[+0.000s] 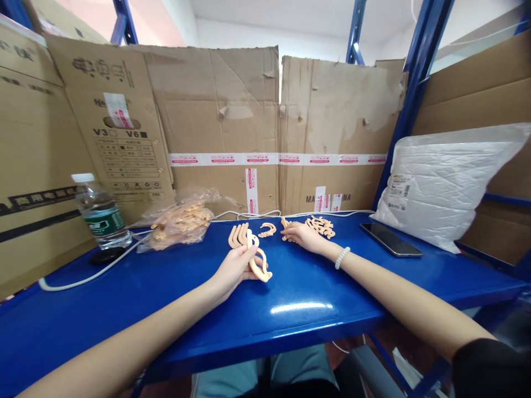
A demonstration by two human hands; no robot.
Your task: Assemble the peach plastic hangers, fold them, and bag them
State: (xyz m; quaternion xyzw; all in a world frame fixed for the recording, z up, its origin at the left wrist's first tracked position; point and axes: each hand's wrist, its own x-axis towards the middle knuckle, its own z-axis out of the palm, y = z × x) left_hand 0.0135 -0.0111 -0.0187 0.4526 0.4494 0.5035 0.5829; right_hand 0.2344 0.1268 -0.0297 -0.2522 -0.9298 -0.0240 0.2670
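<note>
My left hand [236, 266] is closed around a pale, curved wood-coloured piece [261, 271], which has a straight upright part and a rounded loop with a pointed end. Just behind it, several J-shaped tan pieces [237, 235] lie side by side on the blue table. A small curved tan piece [267, 229] lies alone between my hands. Farther right, my right hand [306, 236] reaches down with its fingers together on small tan pieces [284, 222]; the fingers partly hide what they grip. Beside it lies a loose pile of short tan pieces [321, 226].
On the left stand a water bottle [100, 213] and a clear plastic bag [182, 221] of tan pieces. A phone [390, 240] and a white padded package [440, 182] are at the right. Cardboard [219, 121] walls the back of the blue table [166, 293]; a white cable [83, 284] crosses its left side.
</note>
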